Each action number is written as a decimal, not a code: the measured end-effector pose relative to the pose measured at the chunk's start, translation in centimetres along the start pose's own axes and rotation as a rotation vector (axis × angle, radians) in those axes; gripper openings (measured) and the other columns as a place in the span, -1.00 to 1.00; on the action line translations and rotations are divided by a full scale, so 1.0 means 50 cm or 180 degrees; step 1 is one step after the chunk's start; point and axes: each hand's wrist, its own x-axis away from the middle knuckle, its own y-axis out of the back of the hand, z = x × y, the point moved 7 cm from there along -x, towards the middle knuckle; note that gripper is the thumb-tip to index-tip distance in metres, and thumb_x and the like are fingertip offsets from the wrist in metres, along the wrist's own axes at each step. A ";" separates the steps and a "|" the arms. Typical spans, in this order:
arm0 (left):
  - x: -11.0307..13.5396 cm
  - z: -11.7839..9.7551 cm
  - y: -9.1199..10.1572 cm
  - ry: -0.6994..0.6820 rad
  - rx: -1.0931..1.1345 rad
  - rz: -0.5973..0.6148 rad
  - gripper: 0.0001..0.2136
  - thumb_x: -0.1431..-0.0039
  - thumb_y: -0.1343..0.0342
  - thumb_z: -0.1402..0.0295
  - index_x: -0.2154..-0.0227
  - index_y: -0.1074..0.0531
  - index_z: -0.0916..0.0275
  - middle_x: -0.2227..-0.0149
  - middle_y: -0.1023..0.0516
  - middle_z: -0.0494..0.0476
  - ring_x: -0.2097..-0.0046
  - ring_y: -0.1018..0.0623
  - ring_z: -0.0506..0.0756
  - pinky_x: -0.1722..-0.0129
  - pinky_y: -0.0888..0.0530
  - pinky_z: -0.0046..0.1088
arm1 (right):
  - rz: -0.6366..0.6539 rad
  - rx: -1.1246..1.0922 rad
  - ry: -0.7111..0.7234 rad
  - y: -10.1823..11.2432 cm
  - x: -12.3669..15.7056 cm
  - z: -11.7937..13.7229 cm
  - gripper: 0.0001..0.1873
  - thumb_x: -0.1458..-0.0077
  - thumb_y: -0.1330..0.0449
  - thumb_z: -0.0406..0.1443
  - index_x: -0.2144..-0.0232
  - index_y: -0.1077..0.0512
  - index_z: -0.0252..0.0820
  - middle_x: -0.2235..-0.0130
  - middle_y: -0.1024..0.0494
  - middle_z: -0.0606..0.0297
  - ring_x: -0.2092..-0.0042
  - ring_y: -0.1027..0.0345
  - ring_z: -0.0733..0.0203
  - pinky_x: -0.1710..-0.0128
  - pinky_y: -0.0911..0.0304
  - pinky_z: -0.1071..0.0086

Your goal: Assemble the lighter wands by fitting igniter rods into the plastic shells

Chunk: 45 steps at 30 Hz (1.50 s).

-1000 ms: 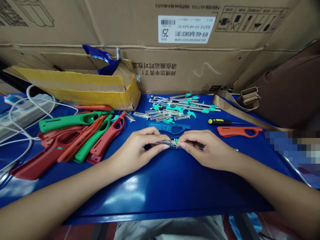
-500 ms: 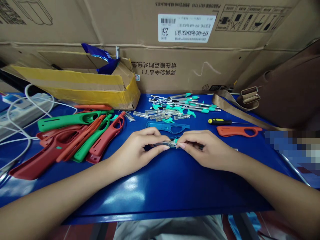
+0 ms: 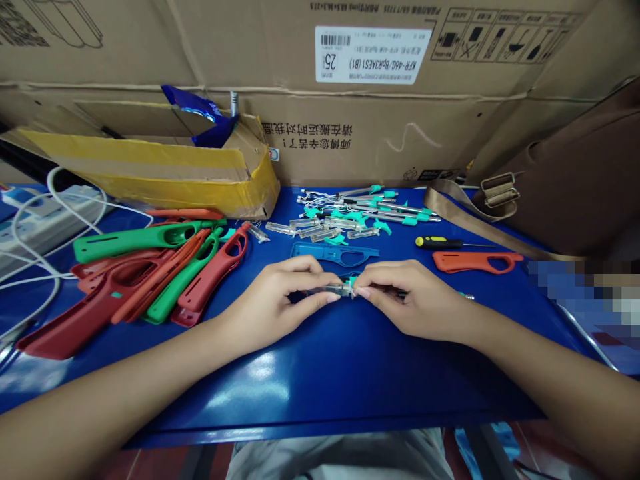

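Clear tube (image 3: 341,291), one: transparent, slim, lying crosswise, roughly level; I have its left part between thumb and fingers of my left hand (image 3: 295,293), much of it covered. Teal piece (image 3: 352,281), one: small, bright, at the tube's right end, where my right hand (image 3: 395,290) pinches. Metal tip (image 3: 469,297), one: silvery, showing beyond my right hand; I cannot tell whether it joins the tube. Blue half-shell (image 3: 325,253), one: handle-shaped, slotted, looped at right, flat just behind my fingers.
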 end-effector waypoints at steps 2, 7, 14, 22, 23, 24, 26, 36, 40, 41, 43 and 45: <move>0.000 0.000 0.000 0.0019 0.0027 0.0009 -0.79 -0.34 -0.17 0.42 0.02 -0.61 0.18 0.21 -0.54 0.09 0.19 -0.56 0.02 0.12 -0.51 -0.45 | 0.0008 -0.0016 -0.0025 0.000 0.001 -0.001 -0.81 -0.31 -0.12 -0.36 0.28 -0.55 -0.23 0.39 -0.52 0.31 0.44 -0.25 0.36 0.46 -0.11 0.46; 0.000 -0.002 -0.002 0.0028 0.0079 0.0035 -0.78 -0.33 -0.18 0.42 0.02 -0.61 0.19 0.21 -0.54 0.08 0.19 -0.56 0.02 0.13 -0.51 -0.46 | 0.0002 -0.0038 0.0007 0.000 0.002 0.001 -0.80 -0.30 -0.12 -0.37 0.31 -0.54 -0.25 0.40 -0.51 0.32 0.44 -0.24 0.37 0.46 -0.11 0.48; 0.002 -0.008 -0.004 0.0038 0.0078 -0.0020 -0.79 -0.32 -0.19 0.43 0.04 -0.61 0.21 0.21 -0.55 0.08 0.19 -0.57 0.01 0.13 -0.51 -0.47 | -0.0039 -0.0052 0.0012 0.001 0.002 0.001 -0.81 -0.27 -0.13 -0.41 0.33 -0.54 -0.23 0.41 -0.50 0.33 0.45 -0.24 0.39 0.47 -0.11 0.49; 0.003 -0.012 0.009 0.0052 -0.0172 -0.0354 -0.81 -0.31 -0.20 0.40 0.06 -0.62 0.19 0.23 -0.58 0.08 0.21 -0.58 0.02 0.15 -0.52 -0.46 | -0.0361 0.0046 -0.0209 0.019 -0.001 -0.012 -0.86 -0.27 -0.20 -0.33 0.24 -0.59 -0.17 0.39 -0.53 0.35 0.46 -0.25 0.39 0.47 -0.13 0.48; 0.003 -0.013 0.011 0.0044 -0.0206 -0.0401 -0.82 -0.31 -0.21 0.39 0.07 -0.62 0.20 0.23 -0.59 0.08 0.21 -0.58 0.03 0.15 -0.52 -0.46 | -0.0404 0.0035 -0.0224 0.021 -0.001 -0.013 -0.87 -0.26 -0.21 -0.33 0.26 -0.58 -0.18 0.39 -0.53 0.35 0.46 -0.24 0.39 0.48 -0.12 0.48; 0.003 -0.014 0.013 0.0036 -0.0230 -0.0443 -0.82 -0.30 -0.22 0.39 0.08 -0.62 0.20 0.23 -0.59 0.09 0.22 -0.58 0.03 0.16 -0.52 -0.45 | -0.0428 0.0014 -0.0229 0.022 -0.001 -0.013 -0.88 -0.25 -0.22 -0.34 0.27 -0.58 -0.18 0.39 -0.52 0.35 0.47 -0.24 0.39 0.49 -0.12 0.48; 0.004 -0.014 0.013 0.0033 -0.0247 -0.0480 -0.83 -0.29 -0.23 0.38 0.09 -0.62 0.21 0.24 -0.60 0.09 0.22 -0.59 0.04 0.16 -0.52 -0.44 | -0.0447 -0.0027 -0.0224 0.021 -0.001 -0.013 -0.88 -0.25 -0.22 -0.34 0.29 -0.58 -0.19 0.40 -0.51 0.34 0.47 -0.23 0.39 0.49 -0.12 0.48; 0.002 -0.016 0.008 -0.0099 -0.0267 -0.0316 -0.80 -0.30 -0.23 0.40 0.05 -0.62 0.19 0.26 -0.58 0.07 0.19 -0.56 0.04 0.10 -0.50 -0.42 | -0.0418 -0.0181 -0.0229 0.016 -0.001 -0.009 -0.87 -0.25 -0.23 -0.33 0.30 -0.59 -0.20 0.41 -0.51 0.36 0.49 -0.17 0.42 0.51 -0.08 0.47; 0.004 -0.017 0.006 -0.0135 -0.0273 -0.0280 -0.80 -0.30 -0.22 0.41 0.04 -0.62 0.17 0.24 -0.59 0.07 0.17 -0.55 0.05 0.09 -0.50 -0.41 | -0.0384 -0.0220 -0.0253 0.014 0.002 -0.010 -0.87 -0.25 -0.22 -0.32 0.30 -0.59 -0.20 0.41 -0.51 0.36 0.51 -0.16 0.41 0.53 -0.06 0.47; 0.005 -0.016 0.005 -0.0136 -0.0269 -0.0275 -0.80 -0.30 -0.22 0.40 0.05 -0.62 0.16 0.24 -0.59 0.07 0.17 -0.55 0.05 0.09 -0.50 -0.40 | -0.0378 -0.0227 -0.0254 0.014 0.002 -0.011 -0.86 -0.25 -0.22 -0.32 0.31 -0.58 -0.20 0.42 -0.50 0.36 0.51 -0.16 0.41 0.53 -0.06 0.47; 0.007 -0.015 0.004 -0.0148 -0.0272 -0.0250 -0.80 -0.31 -0.22 0.39 0.05 -0.61 0.17 0.23 -0.59 0.08 0.16 -0.55 0.05 0.10 -0.49 -0.41 | -0.0344 -0.0230 -0.0260 0.011 0.002 -0.012 -0.85 -0.25 -0.21 -0.33 0.32 -0.58 -0.20 0.43 -0.49 0.36 0.52 -0.16 0.41 0.54 -0.06 0.47; 0.007 -0.016 0.002 -0.0175 -0.0340 -0.0192 -0.80 -0.32 -0.21 0.39 0.04 -0.61 0.18 0.22 -0.59 0.08 0.15 -0.53 0.05 0.08 -0.47 -0.41 | -0.0310 -0.0220 -0.0267 0.008 0.000 -0.014 -0.85 -0.25 -0.21 -0.32 0.32 -0.58 -0.20 0.43 -0.50 0.36 0.52 -0.16 0.41 0.54 -0.06 0.47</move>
